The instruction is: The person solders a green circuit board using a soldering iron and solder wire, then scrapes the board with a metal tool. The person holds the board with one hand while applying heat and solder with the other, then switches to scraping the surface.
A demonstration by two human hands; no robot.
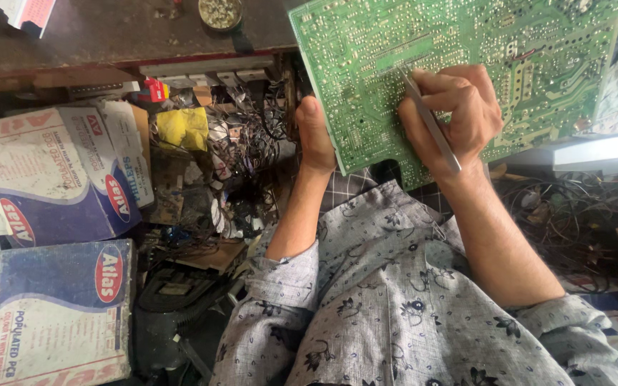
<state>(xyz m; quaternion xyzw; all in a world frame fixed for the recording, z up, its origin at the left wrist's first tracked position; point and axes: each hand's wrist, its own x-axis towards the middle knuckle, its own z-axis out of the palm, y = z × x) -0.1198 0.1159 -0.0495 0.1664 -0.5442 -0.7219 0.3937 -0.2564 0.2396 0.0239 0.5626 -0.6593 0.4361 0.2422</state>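
L hand (315,136) fingers grip edge of large green printed circuit board (459,64); R hand (452,114) fingers pinch thin metal tweezers (432,123) w/ tip on board.

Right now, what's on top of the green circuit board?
On the circuit board, the right hand presses a thin metal tool against the solder side. The left hand grips its edge; the far face is hidden.

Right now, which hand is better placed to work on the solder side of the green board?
The right hand, probably. It holds a thin metal tool whose tip touches the green circuit board. The left hand grips the board's lower left edge, steadying it.
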